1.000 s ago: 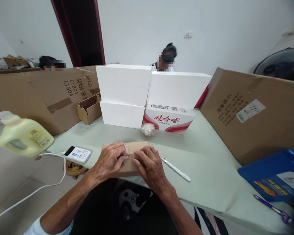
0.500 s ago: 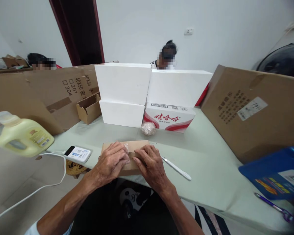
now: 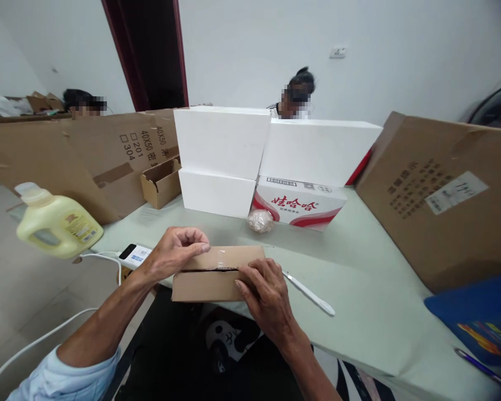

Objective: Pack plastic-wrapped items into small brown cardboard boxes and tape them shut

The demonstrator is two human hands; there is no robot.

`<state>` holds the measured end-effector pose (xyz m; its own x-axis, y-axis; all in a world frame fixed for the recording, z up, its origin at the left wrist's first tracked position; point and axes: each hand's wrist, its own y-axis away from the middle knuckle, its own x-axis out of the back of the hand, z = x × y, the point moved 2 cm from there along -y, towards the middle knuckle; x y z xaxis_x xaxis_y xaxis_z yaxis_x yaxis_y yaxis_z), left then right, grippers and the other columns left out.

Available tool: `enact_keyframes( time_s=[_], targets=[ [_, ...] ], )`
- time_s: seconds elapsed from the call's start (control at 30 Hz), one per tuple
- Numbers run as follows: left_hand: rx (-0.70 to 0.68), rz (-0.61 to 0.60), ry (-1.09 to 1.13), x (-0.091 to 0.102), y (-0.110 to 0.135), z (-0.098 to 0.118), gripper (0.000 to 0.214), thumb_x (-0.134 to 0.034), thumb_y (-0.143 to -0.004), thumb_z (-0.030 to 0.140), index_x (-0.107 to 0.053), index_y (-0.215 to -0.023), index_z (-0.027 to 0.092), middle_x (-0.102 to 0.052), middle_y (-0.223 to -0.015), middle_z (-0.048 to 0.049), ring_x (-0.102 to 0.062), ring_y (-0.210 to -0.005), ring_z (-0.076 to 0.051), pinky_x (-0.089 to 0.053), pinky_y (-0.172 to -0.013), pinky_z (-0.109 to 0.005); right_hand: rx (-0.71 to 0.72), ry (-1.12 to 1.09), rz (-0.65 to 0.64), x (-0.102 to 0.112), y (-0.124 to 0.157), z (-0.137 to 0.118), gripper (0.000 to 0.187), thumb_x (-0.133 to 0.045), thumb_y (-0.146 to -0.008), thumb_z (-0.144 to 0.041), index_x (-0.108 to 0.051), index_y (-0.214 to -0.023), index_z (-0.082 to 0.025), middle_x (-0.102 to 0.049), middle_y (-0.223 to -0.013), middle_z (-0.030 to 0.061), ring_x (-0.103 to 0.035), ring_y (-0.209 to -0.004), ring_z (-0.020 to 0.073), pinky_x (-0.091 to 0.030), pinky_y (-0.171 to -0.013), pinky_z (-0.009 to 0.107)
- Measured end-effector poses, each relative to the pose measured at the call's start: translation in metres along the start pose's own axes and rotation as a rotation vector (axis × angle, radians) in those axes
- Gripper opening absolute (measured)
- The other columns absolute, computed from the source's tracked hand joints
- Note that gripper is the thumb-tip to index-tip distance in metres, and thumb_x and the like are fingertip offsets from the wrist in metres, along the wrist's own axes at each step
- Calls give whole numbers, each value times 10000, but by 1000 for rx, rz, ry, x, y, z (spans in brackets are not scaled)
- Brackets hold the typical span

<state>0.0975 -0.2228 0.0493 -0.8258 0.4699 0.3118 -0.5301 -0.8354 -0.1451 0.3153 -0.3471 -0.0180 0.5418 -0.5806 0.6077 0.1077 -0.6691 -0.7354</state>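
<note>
A small flat cardboard box (image 3: 204, 275) lies at the near edge of the pale green table (image 3: 359, 278), its top seam showing as a dark slit. My left hand (image 3: 173, 253) rests at the box's far left corner, fingers curled with thumb against forefinger in a pinch; what it holds is too small to name. My right hand (image 3: 263, 292) presses flat on the box's right end, fingers stretched along the seam. A white-handled knife (image 3: 311, 294) lies just right of that hand.
White foam boxes (image 3: 221, 142) and a red-printed carton (image 3: 300, 203) stand behind, with a small wrapped ball (image 3: 260, 220). Large cardboard sheets (image 3: 442, 189) flank both sides. A yellow detergent bottle (image 3: 58, 223), a power bank (image 3: 134, 254) and a blue bag (image 3: 480, 317) lie nearby. Two people sit beyond.
My left hand has lifted off the seam and drawn back to the box's far left corner in a pinch, uncovering the top. The right hand stays on the box.
</note>
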Motion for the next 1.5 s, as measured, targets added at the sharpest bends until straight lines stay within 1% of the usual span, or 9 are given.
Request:
enact_keyframes(
  time_s=[0.17, 0.37, 0.6, 0.83, 1.0, 1.17, 1.23, 1.37, 1.5],
  targets=[
    [99, -122, 29, -15, -9, -5, 319, -804, -780, 465, -736, -778, 153, -633, -667, 7, -499, -605, -112, -370, -545, -209, 24, -17, 50, 1, 2, -5, 81, -627, -1043, -174, -636, -1074, -249, -655, -924, 33, -567, -880, 224, -479, -856, 415],
    [104, -126, -55, -19, -12, -15, 312, -790, -780, 469, -765, -782, 158, -660, -661, 3, -514, -605, -124, -368, -555, -229, 53, -30, 84, 1, 2, -7, 171, -664, -1007, -132, -625, -1119, -256, -662, -915, 34, -579, -925, 240, -502, -898, 439],
    [18, -126, -202, -26, -13, -8, 246, -688, -845, 385, -793, -803, 167, -735, -725, -10, -581, -659, -147, -409, -622, -256, 66, -33, 76, 2, 2, -7, 172, -681, -996, -129, -615, -1108, -241, -649, -918, 34, -566, -930, 237, -500, -909, 430],
    [-51, -145, -280, -29, -16, -11, 203, -673, -856, 329, -794, -820, 170, -773, -772, -27, -638, -734, -171, -446, -677, -267, 54, -35, 80, 1, 4, -8, 147, -669, -998, -129, -618, -1076, -243, -639, -901, 33, -570, -922, 236, -503, -901, 423],
    [-71, -175, -281, -30, -17, -15, 120, -701, -826, 271, -758, -832, 166, -691, -736, -3, -593, -685, -146, -435, -636, -250, 44, -41, 63, 1, 5, -7, 130, -665, -1006, -136, -623, -1069, -242, -643, -901, 27, -553, -904, 224, -489, -895, 414],
    [-92, -210, -284, -32, -18, -17, 33, -719, -799, 182, -700, -826, 178, -618, -716, 29, -547, -660, -127, -425, -630, -240, 68, -25, 79, 0, 4, -7, 117, -662, -1003, -129, -625, -1066, -220, -627, -897, 27, -545, -902, 219, -471, -883, 394],
    [-127, -211, -305, -32, -18, -17, 61, -723, -797, 153, -678, -824, 184, -608, -755, 27, -533, -676, -125, -413, -643, -245, 67, -21, 80, 0, 4, -7, 109, -663, -1000, -130, -630, -1063, -213, -627, -897, 29, -545, -900, 219, -465, -876, 387],
    [-267, -227, -384, -33, -16, -13, 130, -713, -819, 99, -633, -854, 195, -600, -898, 12, -522, -737, -129, -410, -694, -260, 62, -24, 71, 2, 3, -8, 101, -684, -987, -146, -645, -1058, -206, -661, -916, 35, -561, -914, 225, -458, -889, 390],
    [-297, -231, -397, -31, -14, -11, 216, -725, -840, 83, -612, -967, 216, -546, -863, 41, -503, -733, -132, -401, -689, -255, 81, -47, 48, 11, 0, -14, 55, -694, -1000, -162, -662, -993, -206, -689, -896, 19, -563, -862, 195, -420, -844, 367]
  ],
)
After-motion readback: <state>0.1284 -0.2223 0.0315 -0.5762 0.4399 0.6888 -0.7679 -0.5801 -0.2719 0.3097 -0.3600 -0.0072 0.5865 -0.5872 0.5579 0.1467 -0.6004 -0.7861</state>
